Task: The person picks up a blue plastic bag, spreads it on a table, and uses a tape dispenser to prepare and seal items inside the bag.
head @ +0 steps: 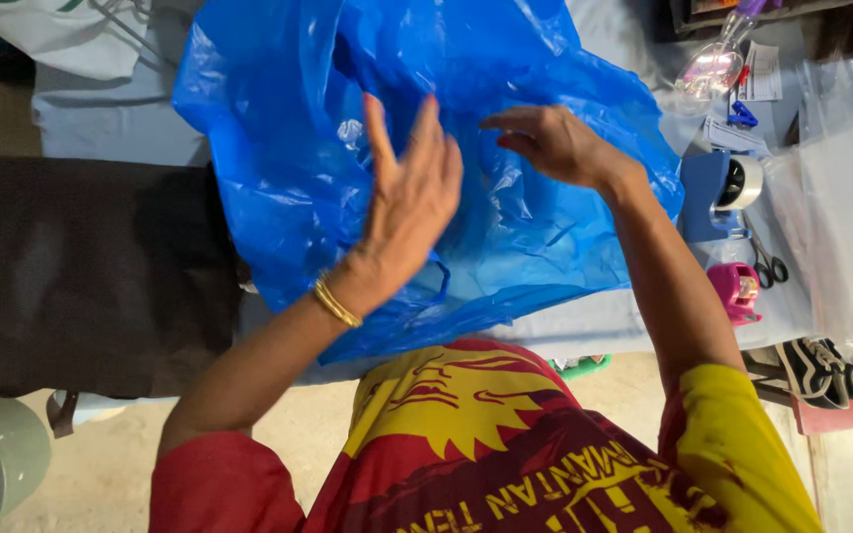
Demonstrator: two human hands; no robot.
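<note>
A crinkled, glossy blue plastic bag covers the tabletop. Left hand hovers, fingers apart; right hand rests on it, fingers loosely curled. The bag's contents are hidden.

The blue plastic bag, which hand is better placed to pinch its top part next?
Probably the right hand: its curled fingers already rest on the blue plastic bag higher up, while the left hand is open and flat, fingers spread, lower down.
</note>
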